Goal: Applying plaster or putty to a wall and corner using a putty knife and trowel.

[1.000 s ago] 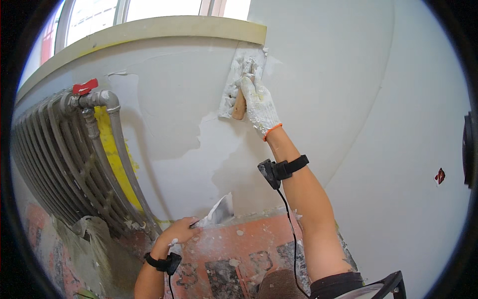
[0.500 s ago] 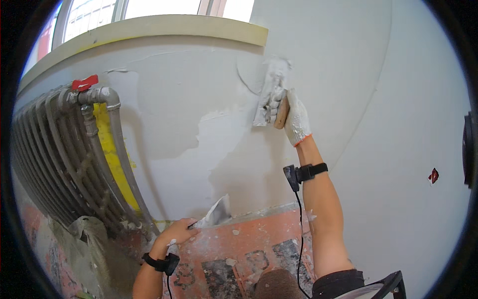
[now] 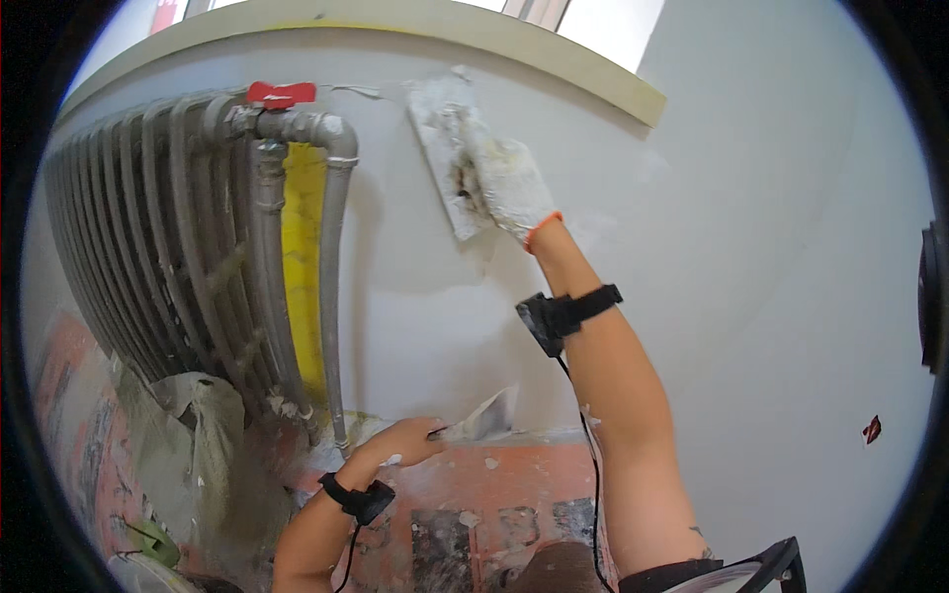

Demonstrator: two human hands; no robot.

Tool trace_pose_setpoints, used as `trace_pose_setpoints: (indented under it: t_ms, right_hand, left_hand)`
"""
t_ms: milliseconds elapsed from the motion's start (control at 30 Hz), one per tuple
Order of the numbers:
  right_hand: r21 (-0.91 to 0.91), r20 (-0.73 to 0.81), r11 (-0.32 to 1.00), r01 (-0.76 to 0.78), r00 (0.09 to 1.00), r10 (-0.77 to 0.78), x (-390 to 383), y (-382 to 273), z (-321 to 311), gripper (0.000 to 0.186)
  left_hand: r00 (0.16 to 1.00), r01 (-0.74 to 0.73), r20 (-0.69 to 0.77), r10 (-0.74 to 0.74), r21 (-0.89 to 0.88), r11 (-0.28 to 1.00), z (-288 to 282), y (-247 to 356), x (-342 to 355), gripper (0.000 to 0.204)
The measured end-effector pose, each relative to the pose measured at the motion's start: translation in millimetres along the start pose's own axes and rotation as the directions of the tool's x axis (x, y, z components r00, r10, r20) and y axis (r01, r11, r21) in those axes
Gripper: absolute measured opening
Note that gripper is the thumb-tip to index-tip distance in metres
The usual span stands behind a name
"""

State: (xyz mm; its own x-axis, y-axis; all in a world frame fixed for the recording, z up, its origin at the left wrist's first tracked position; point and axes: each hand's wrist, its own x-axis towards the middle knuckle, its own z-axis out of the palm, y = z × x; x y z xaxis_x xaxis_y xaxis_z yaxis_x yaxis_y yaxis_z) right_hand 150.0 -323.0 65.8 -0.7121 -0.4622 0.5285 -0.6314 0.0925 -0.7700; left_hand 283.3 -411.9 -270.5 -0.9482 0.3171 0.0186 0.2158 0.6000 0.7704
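Note:
My right hand, in a white knitted glove with an orange cuff, is closed on a plastering trowel. The trowel's long plate is caked in white plaster and lies against the wall below the window sill; the glove hides its handle. Low down near the foot of the wall, my bare left hand grips a putty knife. Its broad blade carries some white plaster and points right. Both wrists wear black straps with a small device and a cable.
A grey ribbed radiator with pipes and a red valve handle stands at left, yellow wall showing behind the pipes. A pale sill juts out above. Cloth lies on the splattered red floor sheet.
The view has turned left. My right hand has carried the trowel leftward across the wall, closer to the radiator pipes, and the trowel now tilts the other way. My left hand still holds the putty knife low.

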Motion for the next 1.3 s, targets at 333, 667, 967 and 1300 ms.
trace_pose_setpoints:
  t_ms: [333, 667, 967, 1300]
  right_hand:
    - [-0.656, 0.517, 0.639, 0.401, 0.856, -0.005, -23.2, 25.8, 67.0, 0.057]
    - [-0.808, 0.434, 0.411, 0.423, 0.898, -0.073, 0.9, -66.6, 9.6, 0.026]
    - [-0.868, 0.430, -0.021, 0.496, 0.731, -0.530, 53.0, -94.4, 40.5, 0.029]
    - [-0.860, 0.500, -0.117, 0.497, 0.774, -0.389, 19.8, -42.3, 61.2, 0.024]
  left_hand:
    - [1.000, -0.015, -0.005, 0.015, 0.007, 1.000, -6.5, 17.9, -24.2, 0.047]
    - [0.997, -0.069, -0.018, 0.070, 0.046, 0.997, -6.3, 17.8, -27.3, 0.049]
    - [0.996, -0.046, 0.080, 0.050, -0.058, 0.997, -6.7, 20.0, -9.2, 0.051]
    - [0.996, -0.088, -0.023, 0.087, -0.046, 0.995, 13.0, -5.8, -4.4, 0.050]
